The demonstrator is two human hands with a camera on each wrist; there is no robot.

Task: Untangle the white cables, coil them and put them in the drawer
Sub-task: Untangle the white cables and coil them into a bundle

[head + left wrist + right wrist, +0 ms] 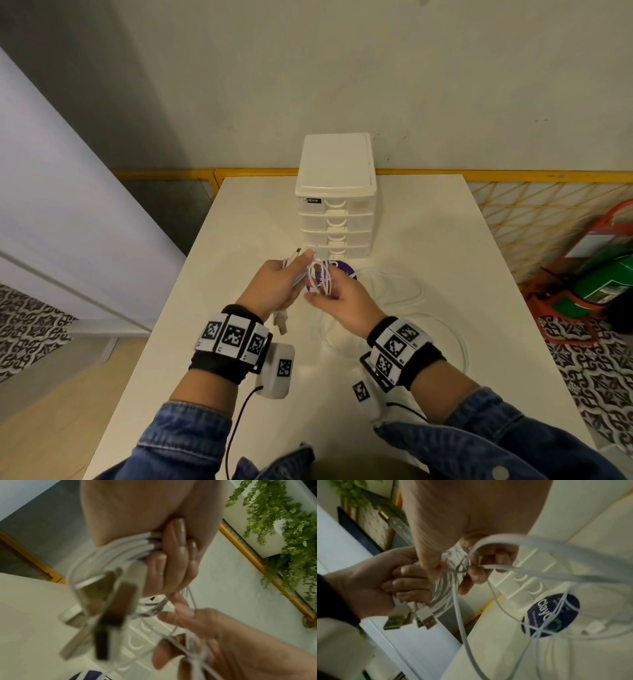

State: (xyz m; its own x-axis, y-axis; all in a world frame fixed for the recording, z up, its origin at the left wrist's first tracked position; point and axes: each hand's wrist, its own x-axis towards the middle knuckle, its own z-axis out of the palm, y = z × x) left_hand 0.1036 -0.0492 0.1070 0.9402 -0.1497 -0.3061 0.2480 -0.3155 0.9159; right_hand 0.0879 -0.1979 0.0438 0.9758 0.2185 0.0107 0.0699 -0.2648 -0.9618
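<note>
Cables, white, are bunched in the air between two hands above the bench, just in front of the drawer unit.

At the left, the left hand has its fingers curled round a bundle of several strands; this grip is clenched on the cables. Three USB plugs hang below that hand in the right wrist view, and another plug tip sticks up past its fingertips in the head view. The left wrist view is blurred, so the strands in the bundle cannot be counted there.

In the middle, the right hand pinches loops of the cables between thumb and curled fingers, close beside the left hand. From it loose strands trail down to the right and lie in wide loops on the bench.

Behind the hands one round purple lid lies on the bench, with strands crossing over it. The drawer unit stands at the far edge of the bench, with four drawers, all closed.

At the far right, one green cylinder sits in a red stand on the floor.
</note>
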